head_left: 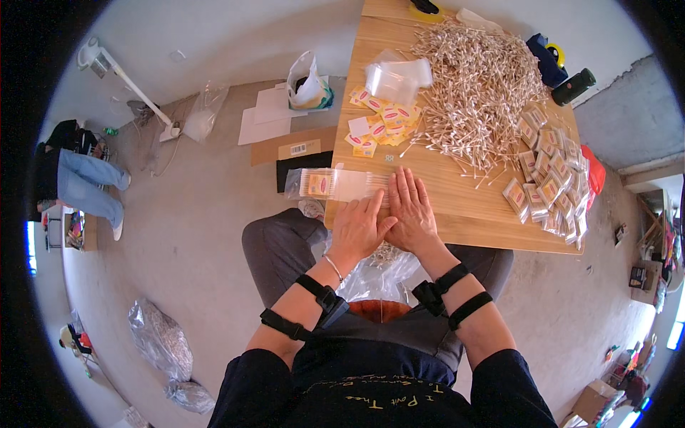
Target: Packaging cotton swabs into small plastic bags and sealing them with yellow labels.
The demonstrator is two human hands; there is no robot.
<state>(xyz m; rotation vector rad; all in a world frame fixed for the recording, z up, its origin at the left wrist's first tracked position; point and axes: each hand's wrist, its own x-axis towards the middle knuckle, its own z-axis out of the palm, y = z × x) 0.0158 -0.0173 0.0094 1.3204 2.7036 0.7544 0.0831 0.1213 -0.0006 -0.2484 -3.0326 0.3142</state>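
My right hand (414, 214) lies flat at the table's near edge, fingers stretched out side by side and pointing away from me. Beside it, my left hand (359, 230) rests with fingers extended, its thumb meeting the right hand. Just beyond the left fingers lies a clear sleeve of cotton swabs (318, 184) with a yellow card inside, its left end jutting past the table edge. A row of swabs at its right end runs under or against my fingers; the hands hide part of it. Neither hand is closed around anything.
On the table are a large heap of loose cotton swabs (485, 89), clear bags (399, 80), yellow cards (385, 123) and filled swab packs (549, 178). A tape dispenser (548, 60) and dark cylinder (573, 87) stand behind. A plastic bag (378, 279) sits in my lap; a person's legs (89, 185) show left.
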